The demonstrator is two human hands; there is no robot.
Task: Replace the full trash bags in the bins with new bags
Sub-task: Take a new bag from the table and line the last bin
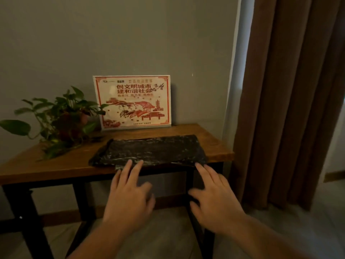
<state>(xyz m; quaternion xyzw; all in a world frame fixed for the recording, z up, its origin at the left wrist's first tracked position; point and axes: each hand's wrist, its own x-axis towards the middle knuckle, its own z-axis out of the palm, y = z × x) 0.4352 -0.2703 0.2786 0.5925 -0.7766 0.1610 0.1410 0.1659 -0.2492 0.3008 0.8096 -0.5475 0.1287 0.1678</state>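
A flat, folded stack of black trash bags (153, 149) lies on the wooden side table (46, 165), its near edge overhanging the table's front. My left hand (128, 191) reaches in with straight fingers, the fingertips touching the stack's near edge left of middle. My right hand (212, 195) is spread, its index fingertip at the stack's near right corner. Neither hand holds anything. No bin is in view.
A potted green plant (61, 118) stands at the table's back left. A red-and-white printed sign (133, 101) leans against the grey wall behind the bags. Brown curtains (291, 90) hang at the right. The table has black metal legs over a grey floor.
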